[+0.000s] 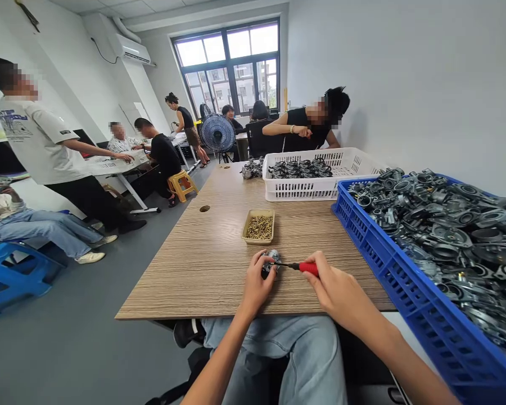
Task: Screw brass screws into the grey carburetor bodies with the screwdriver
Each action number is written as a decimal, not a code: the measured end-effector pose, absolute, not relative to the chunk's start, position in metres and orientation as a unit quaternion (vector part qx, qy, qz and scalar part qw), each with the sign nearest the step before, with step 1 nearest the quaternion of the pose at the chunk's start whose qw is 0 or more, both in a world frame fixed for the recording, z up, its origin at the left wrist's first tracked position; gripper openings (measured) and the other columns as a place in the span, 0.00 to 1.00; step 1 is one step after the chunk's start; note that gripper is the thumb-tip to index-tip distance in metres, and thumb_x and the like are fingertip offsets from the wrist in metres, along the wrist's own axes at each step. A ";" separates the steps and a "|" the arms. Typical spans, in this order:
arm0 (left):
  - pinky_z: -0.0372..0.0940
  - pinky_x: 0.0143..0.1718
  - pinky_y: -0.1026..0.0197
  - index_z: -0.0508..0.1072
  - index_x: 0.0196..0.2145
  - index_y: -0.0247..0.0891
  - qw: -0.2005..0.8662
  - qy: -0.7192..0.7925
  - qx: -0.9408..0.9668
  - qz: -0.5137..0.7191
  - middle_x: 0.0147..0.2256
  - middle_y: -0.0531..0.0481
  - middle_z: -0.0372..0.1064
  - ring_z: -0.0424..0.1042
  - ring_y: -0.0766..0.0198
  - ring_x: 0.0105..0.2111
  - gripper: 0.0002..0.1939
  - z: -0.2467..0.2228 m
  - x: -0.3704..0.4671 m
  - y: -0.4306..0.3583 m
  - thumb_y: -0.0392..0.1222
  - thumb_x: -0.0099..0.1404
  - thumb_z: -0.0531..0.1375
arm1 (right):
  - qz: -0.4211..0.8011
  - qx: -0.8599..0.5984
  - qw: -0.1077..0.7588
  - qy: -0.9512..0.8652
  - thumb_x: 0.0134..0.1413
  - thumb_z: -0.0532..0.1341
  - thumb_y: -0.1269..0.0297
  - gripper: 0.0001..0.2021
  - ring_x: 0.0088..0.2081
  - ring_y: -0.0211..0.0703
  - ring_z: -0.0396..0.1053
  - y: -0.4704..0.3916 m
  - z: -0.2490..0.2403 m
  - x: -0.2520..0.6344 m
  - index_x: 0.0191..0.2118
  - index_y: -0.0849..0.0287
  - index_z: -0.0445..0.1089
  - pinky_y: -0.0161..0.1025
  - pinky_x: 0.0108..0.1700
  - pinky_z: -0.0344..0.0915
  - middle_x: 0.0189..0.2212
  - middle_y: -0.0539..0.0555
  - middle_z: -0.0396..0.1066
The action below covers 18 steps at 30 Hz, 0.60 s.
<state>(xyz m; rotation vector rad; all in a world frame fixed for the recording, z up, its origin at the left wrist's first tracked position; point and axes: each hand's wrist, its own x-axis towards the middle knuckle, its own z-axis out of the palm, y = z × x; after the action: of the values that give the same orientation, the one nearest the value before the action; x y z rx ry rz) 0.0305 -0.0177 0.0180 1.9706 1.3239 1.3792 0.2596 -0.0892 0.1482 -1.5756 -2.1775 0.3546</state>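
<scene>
My left hand [258,281] is closed around a small grey metal casting [271,257] that rests on the wooden table near its front edge. In my right hand [335,284] is a screwdriver [308,268] with a red handle, gripped between thumb and fingers. Its dark shaft points left, and the tip meets the casting; the exact contact spot is too small to make out. Just beyond the casting stands a beige tray [258,241] filled with small brass-coloured screws [260,227].
To the right, a blue crate [375,256] is heaped with grey metal castings [447,219]. A white basket [301,191] with dark metal parts stands farther back, some parts [252,169] beside it. Across the table [185,275] a person [310,121] leans over the basket.
</scene>
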 end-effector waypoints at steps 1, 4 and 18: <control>0.66 0.65 0.44 0.78 0.46 0.42 0.198 0.474 0.703 0.492 0.59 0.39 0.72 0.70 0.47 0.64 0.06 0.018 0.030 -0.018 0.40 0.73 0.62 | 0.103 -0.612 0.186 -0.761 0.78 0.47 0.56 0.10 0.40 0.58 0.82 -0.086 0.147 0.261 0.50 0.55 0.61 0.44 0.38 0.68 0.38 0.60 0.81; 0.65 0.65 0.44 0.78 0.46 0.42 0.202 0.477 0.704 0.486 0.60 0.39 0.72 0.70 0.48 0.65 0.06 0.017 0.030 -0.017 0.40 0.73 0.62 | 0.095 -0.666 0.158 -0.722 0.79 0.47 0.51 0.14 0.37 0.61 0.82 -0.082 0.144 0.266 0.48 0.55 0.62 0.45 0.36 0.67 0.32 0.59 0.80; 0.66 0.65 0.44 0.78 0.46 0.42 0.191 0.469 0.707 0.494 0.60 0.39 0.72 0.71 0.48 0.64 0.07 0.015 0.029 -0.016 0.38 0.72 0.62 | 0.100 -0.583 0.218 -0.776 0.78 0.50 0.59 0.08 0.40 0.55 0.83 -0.090 0.144 0.260 0.52 0.55 0.62 0.41 0.37 0.70 0.39 0.58 0.82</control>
<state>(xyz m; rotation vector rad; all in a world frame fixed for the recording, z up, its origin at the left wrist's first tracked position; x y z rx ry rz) 0.0291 -0.0165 0.0153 1.9841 1.3170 1.3878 0.2595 -0.0897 0.1436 -1.6150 -2.1495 0.2757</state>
